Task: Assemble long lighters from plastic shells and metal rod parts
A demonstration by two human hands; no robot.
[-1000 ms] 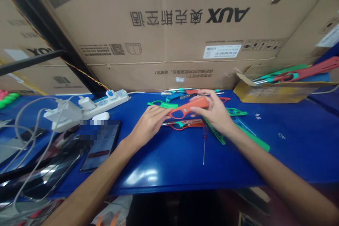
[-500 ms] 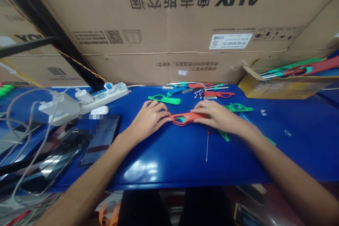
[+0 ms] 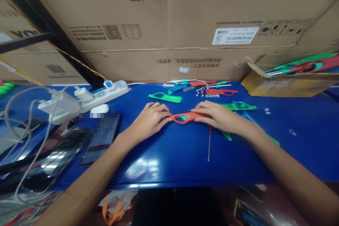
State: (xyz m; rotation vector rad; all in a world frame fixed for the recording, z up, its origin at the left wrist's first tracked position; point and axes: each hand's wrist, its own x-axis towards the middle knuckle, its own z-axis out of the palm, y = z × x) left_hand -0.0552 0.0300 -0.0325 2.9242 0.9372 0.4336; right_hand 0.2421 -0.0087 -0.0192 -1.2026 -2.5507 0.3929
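Observation:
An orange-red lighter body (image 3: 185, 117) with a green trigger in its loop lies level between my hands, close to the blue tabletop. My left hand (image 3: 151, 119) pinches its loop end between thumb and fingers. Over its other end my right hand (image 3: 214, 116) is closed, thumb below and fingers on top, hiding that end. A small screwdriver (image 3: 209, 144) with a red handle lies just below my right hand. Green plastic casing pieces (image 3: 242, 106) lie partly behind my right wrist. Beyond my left hand rests a single green casing half (image 3: 165, 97).
Lighter parts, among them a red casing (image 3: 221, 93), lie along the back. An open carton (image 3: 286, 86) of lighters stands at the back right. At left are a power strip (image 3: 102, 95) with cables, a white case (image 3: 99, 109) and a phone (image 3: 102, 141). A large cardboard box (image 3: 169, 17) walls the back.
The camera view has shifted slightly. Both hands keep their hold on the lighter body, with hardly any visible movement.

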